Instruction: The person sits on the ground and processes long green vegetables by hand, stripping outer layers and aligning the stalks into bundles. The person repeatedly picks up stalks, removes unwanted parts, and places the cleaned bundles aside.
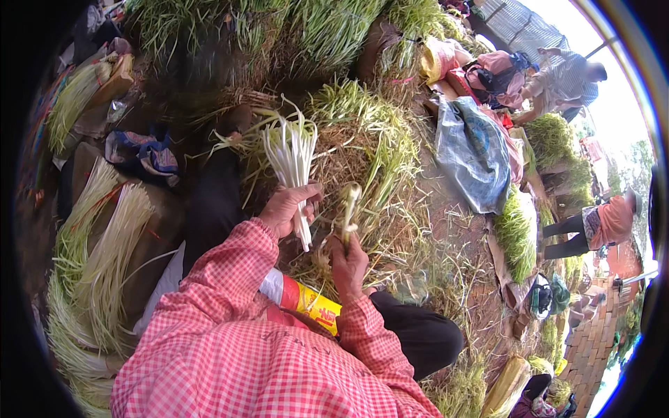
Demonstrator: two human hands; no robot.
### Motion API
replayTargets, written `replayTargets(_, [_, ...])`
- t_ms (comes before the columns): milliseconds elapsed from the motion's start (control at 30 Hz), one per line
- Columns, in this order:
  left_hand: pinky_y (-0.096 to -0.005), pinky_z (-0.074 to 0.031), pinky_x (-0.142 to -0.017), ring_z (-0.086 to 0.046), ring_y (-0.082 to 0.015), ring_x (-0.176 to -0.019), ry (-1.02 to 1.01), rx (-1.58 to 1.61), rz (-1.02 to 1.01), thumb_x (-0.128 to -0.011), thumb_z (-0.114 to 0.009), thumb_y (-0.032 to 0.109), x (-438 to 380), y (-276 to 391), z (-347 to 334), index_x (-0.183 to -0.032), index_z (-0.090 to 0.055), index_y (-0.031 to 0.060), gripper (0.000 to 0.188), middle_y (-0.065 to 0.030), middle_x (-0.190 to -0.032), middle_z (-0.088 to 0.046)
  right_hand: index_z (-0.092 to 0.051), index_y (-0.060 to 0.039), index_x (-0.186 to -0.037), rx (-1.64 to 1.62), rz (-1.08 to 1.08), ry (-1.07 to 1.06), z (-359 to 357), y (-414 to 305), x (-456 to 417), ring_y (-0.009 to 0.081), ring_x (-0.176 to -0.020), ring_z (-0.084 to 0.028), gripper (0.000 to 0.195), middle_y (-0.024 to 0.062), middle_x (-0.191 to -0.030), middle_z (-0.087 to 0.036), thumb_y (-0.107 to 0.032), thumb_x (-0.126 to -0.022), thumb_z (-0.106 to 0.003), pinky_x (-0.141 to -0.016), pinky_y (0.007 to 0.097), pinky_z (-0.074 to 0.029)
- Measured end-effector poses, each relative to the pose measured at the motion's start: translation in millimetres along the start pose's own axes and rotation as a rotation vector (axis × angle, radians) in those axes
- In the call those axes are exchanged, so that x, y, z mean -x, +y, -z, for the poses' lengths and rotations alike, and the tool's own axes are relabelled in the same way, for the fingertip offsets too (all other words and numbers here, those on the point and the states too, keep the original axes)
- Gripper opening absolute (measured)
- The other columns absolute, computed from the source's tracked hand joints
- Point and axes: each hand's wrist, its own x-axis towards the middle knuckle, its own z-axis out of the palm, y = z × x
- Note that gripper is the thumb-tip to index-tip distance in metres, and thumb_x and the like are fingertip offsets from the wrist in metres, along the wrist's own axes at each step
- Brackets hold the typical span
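Note:
My left hand [292,206] is closed around a bunch of slender white stalks [290,143]. Their cut ends point down towards me, and thin pale-green leaves curl at the far end. Just to its right, my right hand [349,264] grips a single pale stem [350,206] with a curled, knobby top; blur hides what exactly it is. Beyond both hands spreads a heap of yellow-green leafy stalks [384,136] with brown, dry matter in its middle. A yellow and red printed packet or wrapper [318,308] lies at my lap, partly hidden by my sleeves.
Tied bundles of pale stalks [107,261] lie at my left, beside a patterned cloth bag [143,154]. Green stalks [313,31] stand massed at the far side. A blue-grey sack [473,151] lies to the right, with people [564,83] beyond. Straw litters the ground [454,245].

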Motion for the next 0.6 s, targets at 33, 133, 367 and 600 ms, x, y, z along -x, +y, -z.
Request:
replayTargets(33, [-0.028, -0.046, -0.048, -0.051, -0.0084, -0.05, 0.015, -0.029, 0.012, -0.086, -0.072, 0.016, -1.7, -2.0, 3.2, -0.104, -0.059, 0.0055, 0.024, -0.0046, -0.081, -0.065, -0.063, -0.0023, -0.104, 0.084, 0.017, -0.1, 1.6, 3.6, -2.6, 0.0091, -0.056, -0.047, 0.017, 0.0078, -0.064, -0.058, -0.012, -0.091, -0.065, -0.052, 0.0289, -0.041])
replayTargets(133, [-0.0254, -0.046, -0.043, -0.052, -0.0084, -0.048, 0.045, -0.153, -0.039, -0.085, -0.073, 0.014, 0.2, -13.8, 2.7, -0.106, -0.061, 0.0036, 0.026, -0.0041, -0.081, -0.064, -0.064, -0.0032, -0.112, 0.201, 0.058, -0.096, 2.1, 15.3, 2.7, 0.0151, -0.063, -0.057, 0.023, 0.0083, -0.073, -0.063, -0.009, -0.089, -0.065, -0.057, 0.0293, -0.045])
replayTargets(367, [-0.0198, -0.043, -0.04, -0.051, -0.0058, -0.048, 0.047, -0.336, -0.088, -0.085, -0.071, 0.008, 4.4, -33.1, -0.2, -0.103, -0.064, 0.0027, 0.02, -0.0011, -0.077, -0.062, -0.065, -0.0065, -0.111, 0.222, 0.045, -0.197, -3.1, 20.5, -0.9, 0.0303, -0.066, -0.066, 0.025, 0.0172, -0.074, -0.065, -0.019, -0.09, -0.066, -0.059, 0.0356, -0.048])
replayTargets(600, [-0.021, -0.044, -0.044, -0.052, -0.0067, -0.053, -0.046, -0.42, -0.103, -0.086, -0.068, 0.009, -1.5, -41.8, 8.4, -0.106, -0.065, 0.0015, 0.022, -0.0013, -0.081, -0.063, -0.057, -0.0029, -0.123, 0.463, -0.01, -0.119, 24.4, 28.5, -38.5, 0.0239, -0.085, -0.067, 0.057, 0.0154, -0.101, -0.064, -0.049, -0.09, -0.064, -0.074, 0.0384, -0.052])
